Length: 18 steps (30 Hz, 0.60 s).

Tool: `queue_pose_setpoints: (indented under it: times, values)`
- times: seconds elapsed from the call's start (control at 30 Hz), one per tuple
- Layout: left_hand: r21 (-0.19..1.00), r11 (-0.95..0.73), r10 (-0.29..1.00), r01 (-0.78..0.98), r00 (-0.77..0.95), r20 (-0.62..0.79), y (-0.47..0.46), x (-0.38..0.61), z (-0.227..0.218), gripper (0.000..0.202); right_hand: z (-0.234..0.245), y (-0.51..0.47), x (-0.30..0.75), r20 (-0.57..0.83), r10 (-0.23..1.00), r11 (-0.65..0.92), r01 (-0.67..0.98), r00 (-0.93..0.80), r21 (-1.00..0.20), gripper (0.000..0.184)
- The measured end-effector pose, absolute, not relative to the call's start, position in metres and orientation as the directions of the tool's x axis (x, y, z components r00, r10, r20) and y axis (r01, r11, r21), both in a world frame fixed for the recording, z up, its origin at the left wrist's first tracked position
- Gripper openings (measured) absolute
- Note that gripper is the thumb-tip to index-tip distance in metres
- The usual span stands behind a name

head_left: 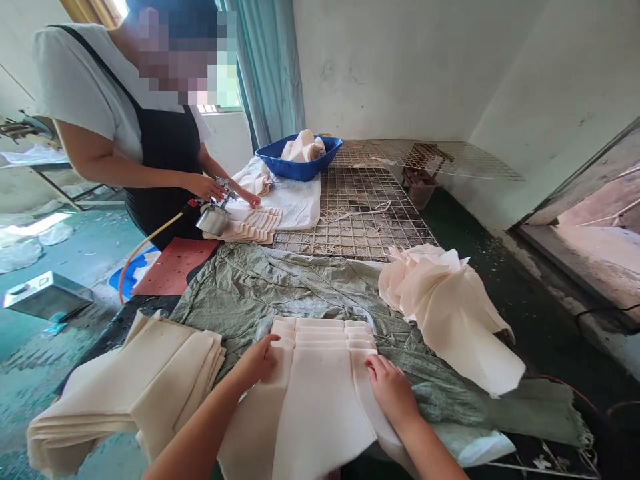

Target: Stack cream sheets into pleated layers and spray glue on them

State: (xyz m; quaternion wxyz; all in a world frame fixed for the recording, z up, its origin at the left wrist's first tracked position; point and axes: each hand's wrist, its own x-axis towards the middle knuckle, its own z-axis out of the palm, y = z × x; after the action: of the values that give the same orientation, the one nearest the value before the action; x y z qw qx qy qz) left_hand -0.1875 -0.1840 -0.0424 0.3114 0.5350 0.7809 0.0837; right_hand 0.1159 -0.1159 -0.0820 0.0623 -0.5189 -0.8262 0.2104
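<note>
A cream sheet of felt-like fabric (320,407) lies in front of me over a layered stack of similar pieces (320,333), whose far edges show as stepped rows. My left hand (260,360) is closed at the sheet's left side, its fingers curled on the material. On the opposite side my right hand (393,387) pinches the sheet's edge with bent fingers. The near end of the sheet hangs toward me. Beneath everything spreads a wrinkled green-grey cloth (300,273). The undersides of both grips are hidden.
Folded cream pieces (125,380) are stacked at left; a fanned pile (440,307) sits at right. Across the table a co-worker (135,120) holds a spray gun (217,213) over overlapped pieces (255,223). Behind are a wire grid (370,207) and a blue basin (300,170).
</note>
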Motion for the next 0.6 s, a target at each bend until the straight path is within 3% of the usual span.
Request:
queue_pose_setpoints:
  times: [0.2, 0.33, 0.5, 0.6]
  values:
    - [0.471, 0.453, 0.879, 0.757, -0.29, -0.379, -0.18, -0.185, -0.048, 0.043, -0.09, -0.116, 0.113, 0.098, 0.883, 0.467, 0.836, -0.459, -0.289, 0.036]
    - [0.452, 0.45, 0.88, 0.771, -0.296, -0.372, -0.175, -0.183, -0.049, 0.048, -0.092, -0.11, 0.106, 0.155, 0.794, 0.603, 0.728, -0.588, -0.326, 0.046]
    - [0.405, 0.446, 0.871, 0.798, -0.282, -0.403, -0.166, -0.186, -0.045, 0.035, -0.095, -0.106, 0.091, 0.181, 0.804, 0.59, 0.72, -0.566, -0.366, 0.024]
    - [0.388, 0.463, 0.852, 0.797, -0.28, -0.442, -0.162, -0.186, -0.046, 0.037, -0.104, -0.107, 0.084, 0.276, 0.776, 0.631, 0.696, -0.567, -0.343, 0.022]
